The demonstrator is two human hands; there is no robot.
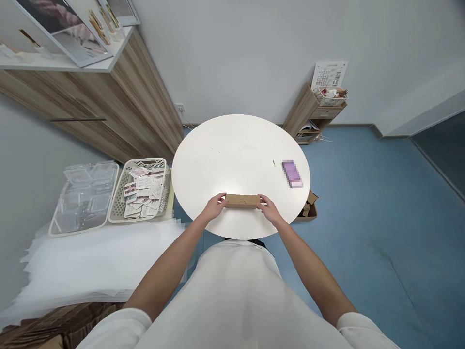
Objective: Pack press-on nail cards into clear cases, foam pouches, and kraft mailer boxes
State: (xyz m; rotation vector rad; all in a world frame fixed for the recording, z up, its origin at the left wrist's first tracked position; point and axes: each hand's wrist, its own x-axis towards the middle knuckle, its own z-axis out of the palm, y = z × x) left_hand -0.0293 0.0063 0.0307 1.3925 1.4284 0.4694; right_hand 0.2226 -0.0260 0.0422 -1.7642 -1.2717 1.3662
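A flat brown cardboard box [241, 201] lies on the near part of a round white table [232, 155]. My left hand [215, 205] grips the box's left end, fingers curled round it. My right hand [268, 209] holds the right end the same way. Both forearms reach in from below. A purple phone-sized object [292, 173], blurred, lies on the table's right side, apart from the box.
To the left a grey basket [119, 213] holds several printed cards, beside clear plastic trays [85, 191] and white sheets [90, 261]. A wooden cabinet [109, 102] stands at back left, a small wooden stand [308, 114] at back right. Cardboard scraps [308, 208] lie on the blue floor.
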